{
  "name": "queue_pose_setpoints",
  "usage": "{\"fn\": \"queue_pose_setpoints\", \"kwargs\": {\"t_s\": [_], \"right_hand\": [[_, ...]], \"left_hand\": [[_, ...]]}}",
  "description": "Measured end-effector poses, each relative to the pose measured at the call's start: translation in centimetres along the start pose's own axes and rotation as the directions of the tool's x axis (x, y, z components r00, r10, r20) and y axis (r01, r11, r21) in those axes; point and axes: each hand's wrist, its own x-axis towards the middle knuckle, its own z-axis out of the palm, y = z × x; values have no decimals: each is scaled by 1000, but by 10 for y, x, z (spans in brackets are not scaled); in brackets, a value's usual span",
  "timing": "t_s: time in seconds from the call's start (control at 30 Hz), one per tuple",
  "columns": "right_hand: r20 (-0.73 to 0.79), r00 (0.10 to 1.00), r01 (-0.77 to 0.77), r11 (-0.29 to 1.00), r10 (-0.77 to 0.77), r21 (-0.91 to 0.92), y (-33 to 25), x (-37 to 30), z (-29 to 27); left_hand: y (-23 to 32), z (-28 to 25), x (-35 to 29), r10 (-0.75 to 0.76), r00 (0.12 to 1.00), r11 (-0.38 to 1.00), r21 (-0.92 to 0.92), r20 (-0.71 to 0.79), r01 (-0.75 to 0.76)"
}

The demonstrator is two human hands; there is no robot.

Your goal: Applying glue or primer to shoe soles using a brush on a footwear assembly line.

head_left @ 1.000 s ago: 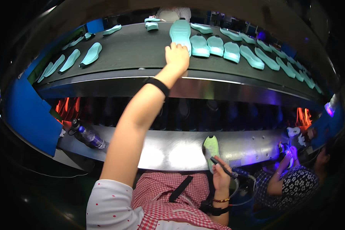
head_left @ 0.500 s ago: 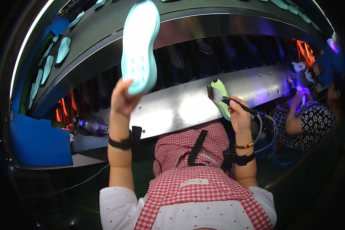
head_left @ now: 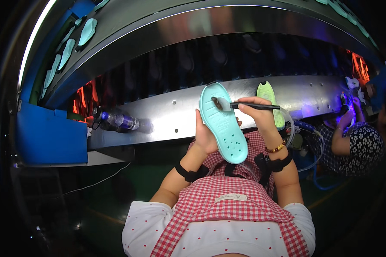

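My left hand (head_left: 205,136) is wrapped round the edges of a turquoise shoe sole (head_left: 224,128), holding it from beneath. The sole is tilted in front of my apron, its cupped face with several small holes near the lower end turned up toward me. In my right hand (head_left: 258,112) is a black-handled brush (head_left: 254,106), gripped like a pen. Its bristle tip lies over the upper part of the sole and seems to touch the surface. A pale green sole (head_left: 266,95) rests on the metal ledge (head_left: 158,112), just beyond my right hand.
A plastic bottle (head_left: 121,121) lies on the ledge at left, near a blue panel (head_left: 51,137). Behind runs a conveyor belt (head_left: 128,21) with turquoise soles (head_left: 67,53). Orange glowing heaters show at both ends. Another person (head_left: 351,141) works at right, near tubes (head_left: 316,154).
My left hand has brought the turquoise sole down from high over the belt to in front of me. The brush has moved left, off the green sole and onto the turquoise one.
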Motion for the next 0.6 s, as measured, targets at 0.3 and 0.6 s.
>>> {"fn": "queue_pose_setpoints", "kwargs": {"t_s": [0.3, 0.6], "right_hand": [[296, 902, 429, 727, -313, -536, -15, -14, 33], [239, 970, 67, 989, -34, -133, -63, -23, 9]], "left_hand": [[0, 8, 14, 273, 843, 955, 232, -464, -182], [13, 44, 4, 89, 965, 988, 144, -245, -54]]}}
